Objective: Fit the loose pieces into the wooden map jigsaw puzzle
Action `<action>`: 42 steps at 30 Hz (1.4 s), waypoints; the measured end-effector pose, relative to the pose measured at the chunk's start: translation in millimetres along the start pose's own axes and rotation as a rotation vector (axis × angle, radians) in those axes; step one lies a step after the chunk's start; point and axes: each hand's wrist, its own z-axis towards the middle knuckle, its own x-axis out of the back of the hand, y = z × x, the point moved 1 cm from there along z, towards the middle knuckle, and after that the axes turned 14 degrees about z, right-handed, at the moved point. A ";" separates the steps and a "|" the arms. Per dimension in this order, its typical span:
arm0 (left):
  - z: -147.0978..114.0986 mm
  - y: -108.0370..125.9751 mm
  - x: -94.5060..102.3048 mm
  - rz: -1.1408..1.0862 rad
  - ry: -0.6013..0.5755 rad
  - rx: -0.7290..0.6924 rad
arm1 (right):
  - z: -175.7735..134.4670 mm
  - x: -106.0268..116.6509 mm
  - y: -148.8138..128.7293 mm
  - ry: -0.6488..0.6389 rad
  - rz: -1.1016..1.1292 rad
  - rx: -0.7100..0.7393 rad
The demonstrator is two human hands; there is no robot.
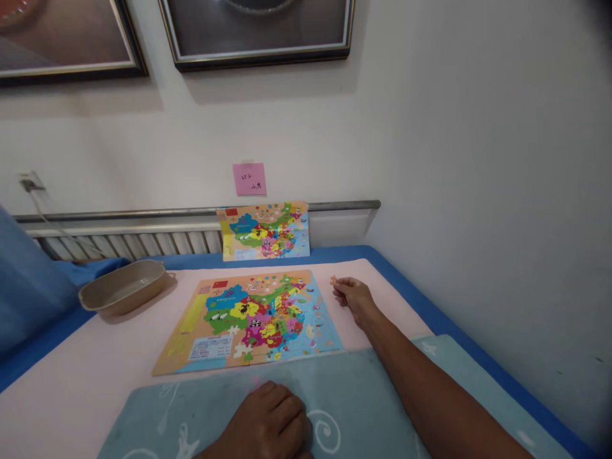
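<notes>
Between the thumb and fingers of my right hand (352,296) is a small orange puzzle piece (333,280), held just right of the board's top right corner. The map jigsaw puzzle (191,335) lies flat on the pink sheet, mostly filled with coloured pieces. Pale gaps (243,349) show in its lower middle part. My left hand (275,421) rests with curled fingers on the teal cloth in front of the puzzle; whether anything is inside it is hidden.
A matching picture sheet (265,233) leans upright against the metal rail (344,206) at the back. To the left sits a beige oval basin (124,290). The teal patterned cloth (373,395) covers the near side. A pink note (249,179) is stuck on the wall.
</notes>
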 end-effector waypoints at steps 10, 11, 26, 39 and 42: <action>-8.9 3.2 2.6 -0.058 -0.089 -0.004 | 8.1 -4.4 6.5 -0.016 -0.044 0.092; -9.3 3.1 2.3 -0.062 -0.096 -0.001 | 8.8 -4.5 7.2 -0.018 -0.045 0.096; -16.5 -0.3 -3.1 -0.020 -0.067 0.001 | 6.6 -11.3 5.5 -0.018 -0.049 0.138; -24.6 -0.6 -11.9 -0.023 -0.065 0.002 | 0.6 -19.5 7.8 -0.089 -0.067 0.102; -24.5 -0.8 -10.2 -0.006 -0.079 -0.014 | -0.8 -22.2 10.2 -0.113 -0.080 0.091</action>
